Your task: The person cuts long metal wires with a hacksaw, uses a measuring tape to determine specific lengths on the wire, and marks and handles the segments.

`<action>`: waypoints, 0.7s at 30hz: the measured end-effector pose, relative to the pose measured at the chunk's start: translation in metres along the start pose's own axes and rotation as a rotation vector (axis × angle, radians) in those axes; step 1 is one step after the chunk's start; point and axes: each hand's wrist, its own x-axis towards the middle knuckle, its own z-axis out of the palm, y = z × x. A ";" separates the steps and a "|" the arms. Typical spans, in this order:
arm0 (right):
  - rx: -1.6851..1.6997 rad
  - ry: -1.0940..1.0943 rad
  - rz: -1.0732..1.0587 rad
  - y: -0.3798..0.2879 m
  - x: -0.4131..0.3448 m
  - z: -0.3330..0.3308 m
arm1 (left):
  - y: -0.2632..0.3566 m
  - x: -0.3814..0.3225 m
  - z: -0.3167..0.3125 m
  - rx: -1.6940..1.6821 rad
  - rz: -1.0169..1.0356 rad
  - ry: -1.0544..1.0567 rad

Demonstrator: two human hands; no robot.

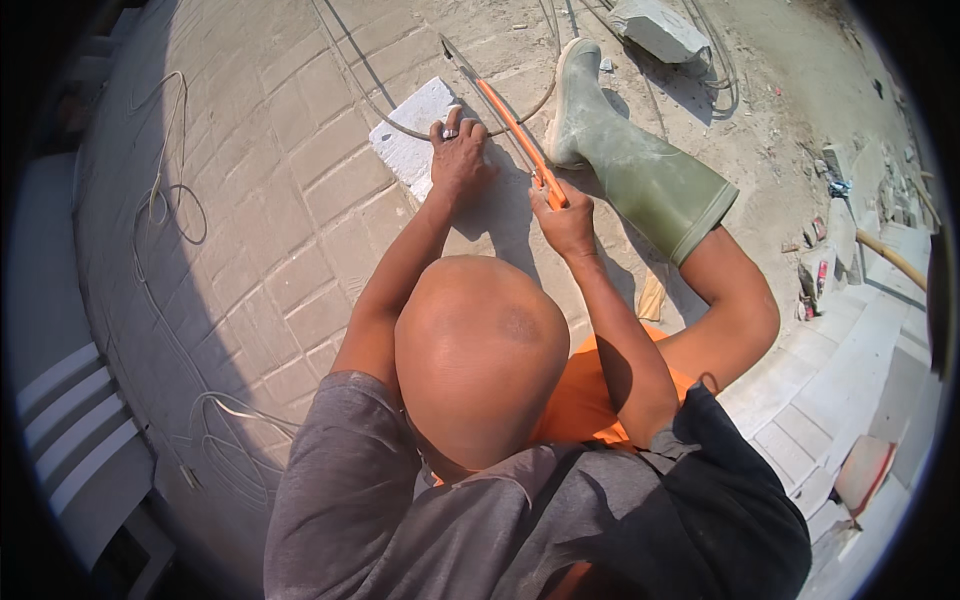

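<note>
My left hand point(459, 161), with a ring on one finger, grips a thin brown cable or hose point(397, 126) over a rough white block point(415, 112). The line bends in a loop, both ends running off the top of the view. My right hand point(568, 221) is closed around the handle of an orange hacksaw point(517, 131). To the right of my left fingers, the saw crosses the line; whether its blade touches it I cannot tell. My bent knee point(480, 352) is in front of my chest, between my forearms.
A green rubber boot point(652, 180) on my other leg stands right of the saw. Farther up lies a chunk of pale stone or concrete point(660, 30). Loose pale cords point(154, 199) trail over the paving point(262, 240) at left. Rubble and a wooden handle point(892, 259) lie at right.
</note>
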 end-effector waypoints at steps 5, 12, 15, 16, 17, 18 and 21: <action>0.023 0.019 0.092 0.006 -0.119 -0.070 | -0.012 0.000 0.005 -0.013 -0.036 -0.009; -0.013 0.128 -0.084 0.010 0.023 -0.006 | 0.012 0.019 0.000 -0.037 0.025 0.053; -0.036 0.005 0.001 0.002 -0.002 -0.015 | 0.005 -0.006 0.018 -0.035 0.005 0.044; -0.042 -0.026 0.012 -0.003 -0.007 -0.015 | -0.001 -0.003 0.013 -0.034 -0.001 0.027; -0.010 -0.010 0.023 -0.006 -0.029 -0.024 | -0.008 -0.001 0.009 -0.034 -0.009 0.008; 0.012 0.004 0.043 -0.005 -0.062 -0.040 | -0.010 -0.003 0.006 -0.034 -0.013 0.001; -0.047 0.030 0.033 0.003 -0.103 -0.074 | 0.006 0.002 -0.008 -0.032 0.009 -0.002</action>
